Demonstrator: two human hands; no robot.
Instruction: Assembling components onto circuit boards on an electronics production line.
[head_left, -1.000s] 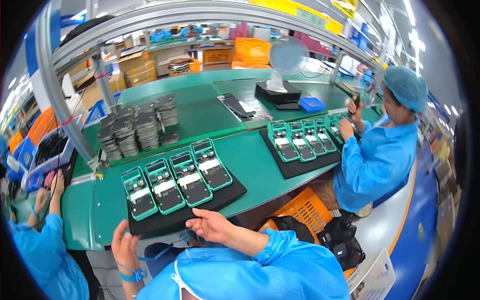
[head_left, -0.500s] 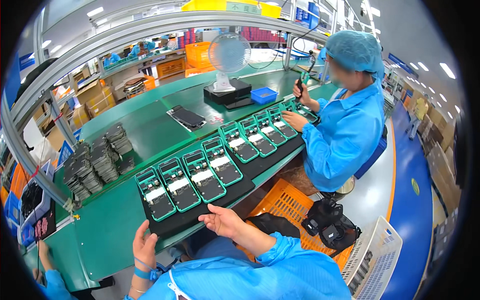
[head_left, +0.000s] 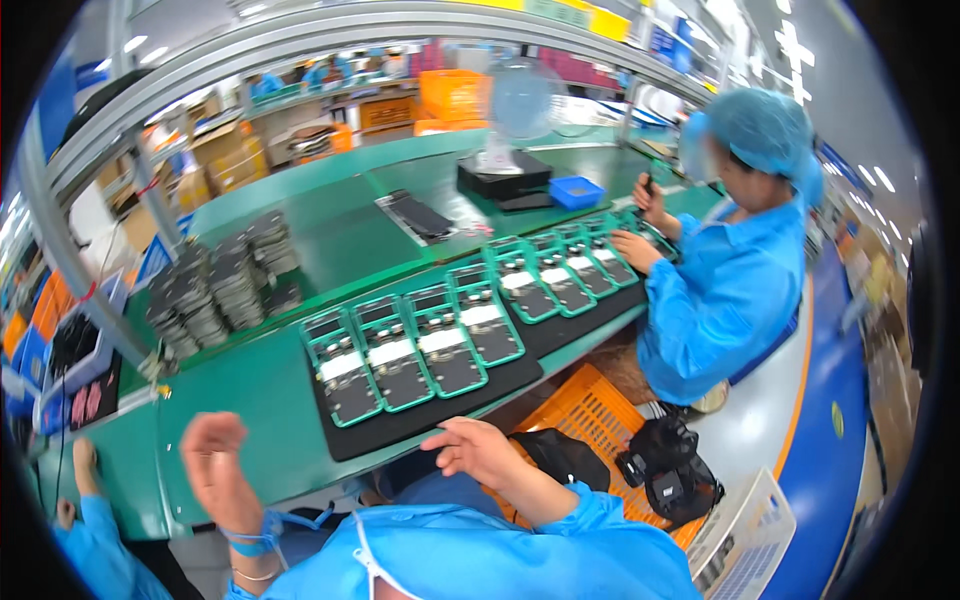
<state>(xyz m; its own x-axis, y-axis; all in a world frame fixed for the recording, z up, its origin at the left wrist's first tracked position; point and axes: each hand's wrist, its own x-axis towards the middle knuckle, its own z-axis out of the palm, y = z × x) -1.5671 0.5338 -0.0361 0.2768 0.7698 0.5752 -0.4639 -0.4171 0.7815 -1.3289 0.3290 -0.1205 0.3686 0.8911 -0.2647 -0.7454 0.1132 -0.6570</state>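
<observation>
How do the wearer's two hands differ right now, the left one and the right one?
The left hand is raised off the green bench, blurred, with a blue band at the wrist; the right hand hovers low by the near edge of the black mat that carries green trays, and looks sharp. The left hand is further from the trays than the right hand. Both are bare, empty and come out of blue sleeves.

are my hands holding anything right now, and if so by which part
Nothing is held. The left hand is raised, blurred and empty above the green bench; the right hand hovers open-fingered at the black mat's near edge.
</observation>
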